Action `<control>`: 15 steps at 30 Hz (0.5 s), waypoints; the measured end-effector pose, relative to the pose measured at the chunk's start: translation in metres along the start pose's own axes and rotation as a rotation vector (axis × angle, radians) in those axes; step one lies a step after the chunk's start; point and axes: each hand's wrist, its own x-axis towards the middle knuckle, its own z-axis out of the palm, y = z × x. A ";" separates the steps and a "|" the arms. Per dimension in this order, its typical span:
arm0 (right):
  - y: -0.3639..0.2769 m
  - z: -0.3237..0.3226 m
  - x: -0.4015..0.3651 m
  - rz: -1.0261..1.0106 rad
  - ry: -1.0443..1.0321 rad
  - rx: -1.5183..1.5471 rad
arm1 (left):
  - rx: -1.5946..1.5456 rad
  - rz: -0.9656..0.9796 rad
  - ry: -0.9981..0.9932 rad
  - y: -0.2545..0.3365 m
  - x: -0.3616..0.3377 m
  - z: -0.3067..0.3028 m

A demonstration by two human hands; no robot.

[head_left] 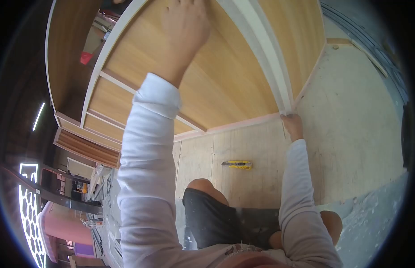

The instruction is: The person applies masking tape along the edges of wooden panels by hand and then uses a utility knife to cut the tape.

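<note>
A large wood-veneer panel with white framing stands tilted in front of me, its lower edge on a pale board. My left hand reaches up over the panel, back of the hand toward me, fingers stretched to the top edge of the view and partly cut off there. Low on the right, my right hand has its fingers closed round the bottom end of the white edge strip. Between my arms, a yellow utility knife lies on the pale board, apart from both hands.
My bent knees are at the board's near edge. Long grey strips lie at the upper right. To the left are slatted brown wood, a pink rounded structure and bright hexagonal lights.
</note>
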 end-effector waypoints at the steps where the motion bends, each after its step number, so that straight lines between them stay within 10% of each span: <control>1: 0.002 0.001 0.001 0.017 -0.004 -0.010 | -0.013 0.114 0.189 -0.007 0.009 0.000; 9: 0.015 0.012 0.013 0.003 -0.007 0.025 | 0.104 0.238 0.351 -0.006 0.003 -0.009; 12: 0.037 0.022 0.021 -0.121 0.138 -0.004 | 0.249 0.183 0.300 0.008 0.007 -0.021; 14: 0.046 0.024 0.021 -0.074 0.050 0.089 | 0.293 -0.037 -0.100 0.037 0.011 -0.072; 15: 0.038 0.017 0.018 -0.094 0.008 0.098 | 0.335 0.066 0.067 0.015 0.008 -0.029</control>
